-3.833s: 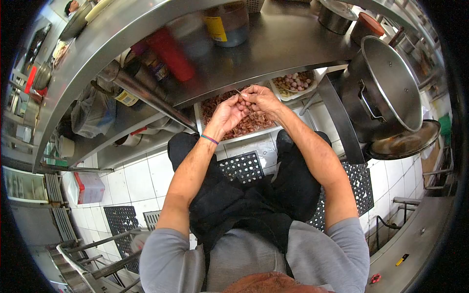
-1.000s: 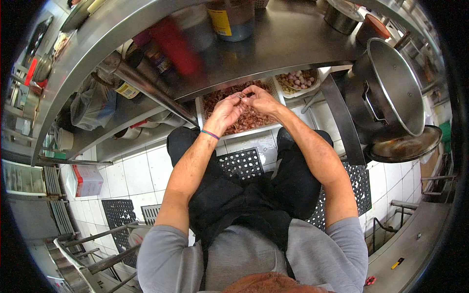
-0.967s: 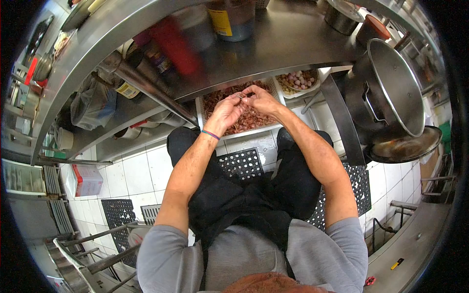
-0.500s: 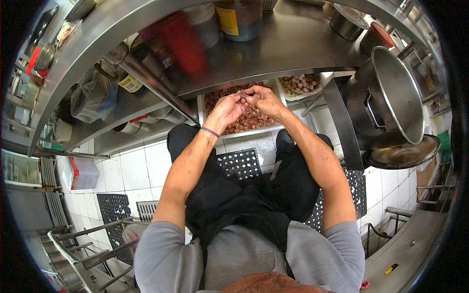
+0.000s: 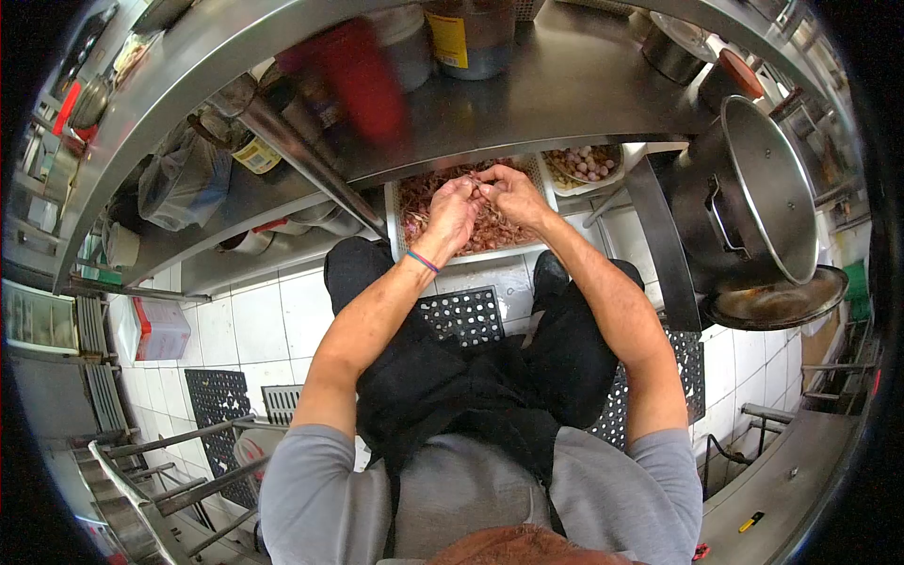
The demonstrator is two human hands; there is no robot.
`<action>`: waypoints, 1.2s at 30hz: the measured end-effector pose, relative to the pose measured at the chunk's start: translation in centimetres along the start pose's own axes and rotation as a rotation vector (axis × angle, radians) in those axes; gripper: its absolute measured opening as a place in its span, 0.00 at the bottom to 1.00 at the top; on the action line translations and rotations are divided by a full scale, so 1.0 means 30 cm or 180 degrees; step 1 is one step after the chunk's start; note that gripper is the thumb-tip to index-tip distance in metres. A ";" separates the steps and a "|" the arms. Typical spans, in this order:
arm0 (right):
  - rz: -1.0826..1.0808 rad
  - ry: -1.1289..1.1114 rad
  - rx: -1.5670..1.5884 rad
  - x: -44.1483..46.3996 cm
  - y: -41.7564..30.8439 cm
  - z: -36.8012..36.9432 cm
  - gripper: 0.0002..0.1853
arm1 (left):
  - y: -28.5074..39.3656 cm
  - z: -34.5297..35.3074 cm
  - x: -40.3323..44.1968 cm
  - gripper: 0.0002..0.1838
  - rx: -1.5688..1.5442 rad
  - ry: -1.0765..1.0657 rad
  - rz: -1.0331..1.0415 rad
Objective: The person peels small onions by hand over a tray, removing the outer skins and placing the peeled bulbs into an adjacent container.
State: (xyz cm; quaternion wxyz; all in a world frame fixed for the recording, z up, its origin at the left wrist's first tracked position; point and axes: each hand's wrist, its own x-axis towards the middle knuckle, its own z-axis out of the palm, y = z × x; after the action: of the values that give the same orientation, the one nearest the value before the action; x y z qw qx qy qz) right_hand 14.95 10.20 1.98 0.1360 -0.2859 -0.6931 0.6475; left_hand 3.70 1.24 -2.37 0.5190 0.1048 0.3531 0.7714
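Both hands meet above a white tray filled with reddish-brown shallots and loose papery skins. My left hand has its palm partly turned up, its fingers pinched round what looks like a small shallot, mostly hidden by the fingertips. From the other side my right hand pinches the same piece, thumb and forefinger against the left fingertips. Just right of the tray sits a container of pale pink and yellowish peeled bulbs, touched by neither hand.
A steel shelf overhangs the tray's far side, with tubs and a red container on it. To the right stands a large steel pot above a round pan. Perforated black mats lie on the white tiles.
My left hand has turned slightly and shifted right, its fingers curling closer to the right fingertips. My right hand stays nearly in place. The whole view has shifted a little.
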 end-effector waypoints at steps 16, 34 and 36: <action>0.0840 -0.0183 0.1230 0.008 -0.004 -0.042 0.06 | 0.021 -0.025 0.039 0.09 0.0257 -0.0379 -0.0448; 0.0986 0.0070 0.0085 0.037 0.033 -0.054 0.09 | 0.069 -0.035 0.008 0.16 0.0432 -0.0035 -0.0590; 0.0798 0.0369 -0.0100 0.026 0.040 -0.023 0.08 | 0.068 -0.047 0.014 0.17 0.0356 0.0036 -0.0603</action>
State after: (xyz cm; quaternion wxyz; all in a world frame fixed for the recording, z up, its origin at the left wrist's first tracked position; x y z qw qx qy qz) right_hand 14.97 11.21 0.74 0.0894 -0.4094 -0.6530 0.6309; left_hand 1.29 0.55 -2.15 0.5809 0.0954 0.4069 0.6985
